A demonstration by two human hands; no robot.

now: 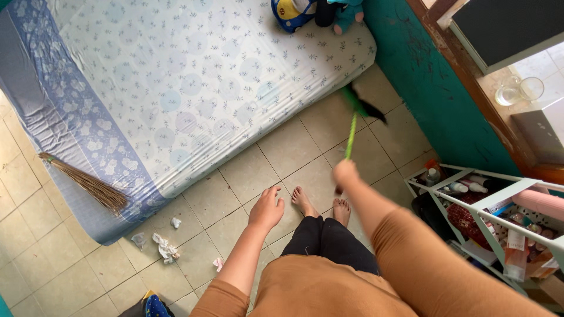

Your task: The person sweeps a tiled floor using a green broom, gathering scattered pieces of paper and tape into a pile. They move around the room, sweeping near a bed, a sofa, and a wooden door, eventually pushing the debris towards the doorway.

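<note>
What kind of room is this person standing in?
Most likely a small bedroom in a home. A mattress with a flowered sheet lies directly on the tiled floor, soft toys sit at its far corner, and a white rack holds toiletry bottles.

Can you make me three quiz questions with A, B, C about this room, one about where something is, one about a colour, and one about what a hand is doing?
1. Where does the stick broom lie?
A. on the mattress edge
B. in the white rack
C. on the windowsill

2. What colour is the broom handle in the right hand?
A. red
B. green
C. white

3. What is the left hand doing?
A. gripping a toy
B. holding paper
C. open, holding nothing

Answers: 1 A, it rests on the mattress by the blue border. 2 B, the thin handle is bright green. 3 C, its fingers are spread over the floor tiles.
</note>
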